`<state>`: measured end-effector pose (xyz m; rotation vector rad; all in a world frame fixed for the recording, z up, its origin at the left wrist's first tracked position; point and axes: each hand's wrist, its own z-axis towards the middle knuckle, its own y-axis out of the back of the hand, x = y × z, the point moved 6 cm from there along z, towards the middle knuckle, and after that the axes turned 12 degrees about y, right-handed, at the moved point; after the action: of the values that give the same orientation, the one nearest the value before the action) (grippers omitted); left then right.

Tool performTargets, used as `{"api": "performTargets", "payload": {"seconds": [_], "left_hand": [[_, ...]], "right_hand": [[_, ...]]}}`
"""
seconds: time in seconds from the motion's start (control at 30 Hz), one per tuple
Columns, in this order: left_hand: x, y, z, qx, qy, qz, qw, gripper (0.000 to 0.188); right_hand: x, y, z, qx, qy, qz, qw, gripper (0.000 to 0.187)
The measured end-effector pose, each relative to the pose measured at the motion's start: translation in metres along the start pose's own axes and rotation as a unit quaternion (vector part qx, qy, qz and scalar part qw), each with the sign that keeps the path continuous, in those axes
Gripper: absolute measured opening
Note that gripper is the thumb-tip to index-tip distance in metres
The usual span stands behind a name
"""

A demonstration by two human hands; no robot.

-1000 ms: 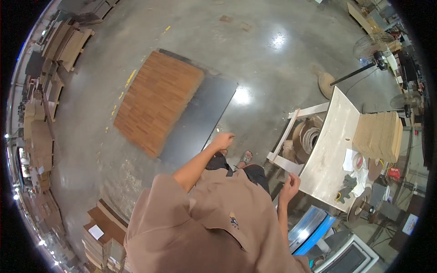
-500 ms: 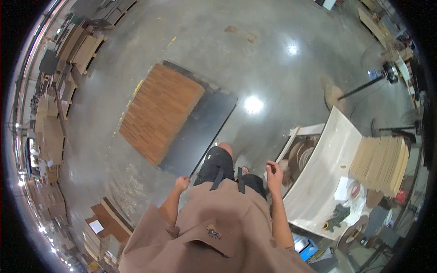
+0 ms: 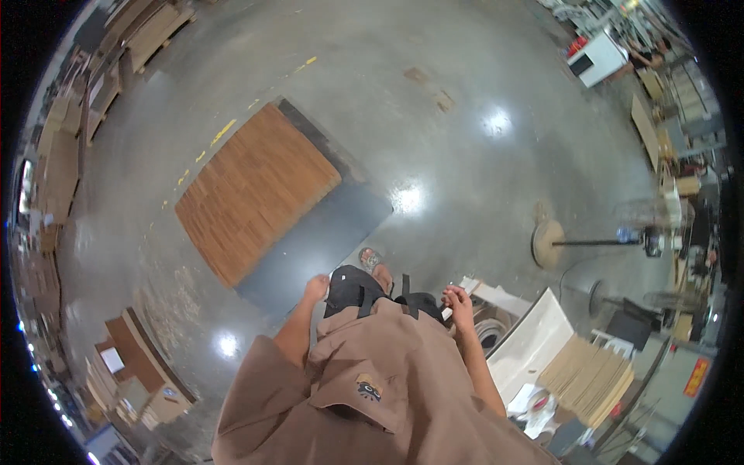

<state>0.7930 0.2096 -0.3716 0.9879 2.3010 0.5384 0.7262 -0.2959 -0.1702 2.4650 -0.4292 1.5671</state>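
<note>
My left hand [image 3: 316, 287] hangs beside my dark shorts, its fingers curled into a loose fist with nothing showing in it. Close by, beyond that hand, lies a dark grey sheet [image 3: 322, 229]. A stack of wood-patterned boards [image 3: 260, 182] covers the sheet's far left side. On the other side, my right hand [image 3: 459, 302] is held out by my hip, fingers loosely bent and partly apart, with nothing visible in it. Nearest to it is a white worktable [image 3: 527, 341], with round coiled rolls [image 3: 490, 332] beside its panel.
A stack of cardboard sheets [image 3: 587, 380] and a tape roll [image 3: 539, 400] lie on the worktable. A pedestal fan's round base [image 3: 548, 243] stands to the right. Brown panels [image 3: 136, 353] are piled at lower left. Loaded pallets [image 3: 159, 35] line the far left.
My view has turned rightward and I have stepped, one sandalled foot now showing ahead. The worktable sits lower in view, closer to my right side. Both hands remain beside my hips.
</note>
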Motion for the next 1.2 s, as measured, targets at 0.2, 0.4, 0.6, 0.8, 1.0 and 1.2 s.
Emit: {"api": "performTargets", "payload": {"seconds": [0.2,0.4,0.6,0.8,1.0,1.2], "left_hand": [[-0.162,0.085,0.061,-0.052,-0.088,-0.272,0.957,0.04],[-0.188,0.094,0.075,-0.09,-0.046,-0.37,0.923,0.034],[-0.069,-0.02,0.053,-0.022,0.13,-0.512,0.849,0.031],[-0.07,-0.061,-0.046,-0.056,0.384,-0.504,0.771,0.037],[-0.218,0.023,-0.015,-0.151,0.413,-0.358,0.824,0.037],[-0.361,0.144,0.093,-0.219,0.29,-0.298,0.883,0.033]], "right_hand": [[0.091,-0.035,0.132,0.067,0.015,-0.081,0.994,0.032],[0.142,-0.13,0.241,0.197,0.03,-0.14,0.97,0.032],[0.146,-0.242,0.344,0.351,0.008,-0.11,0.93,0.027],[0.127,-0.342,0.446,0.499,0.03,-0.178,0.848,0.028],[0.11,-0.396,0.542,0.553,0.001,-0.333,0.764,0.03],[0.009,-0.424,0.64,0.567,-0.048,-0.357,0.741,0.042]]}}
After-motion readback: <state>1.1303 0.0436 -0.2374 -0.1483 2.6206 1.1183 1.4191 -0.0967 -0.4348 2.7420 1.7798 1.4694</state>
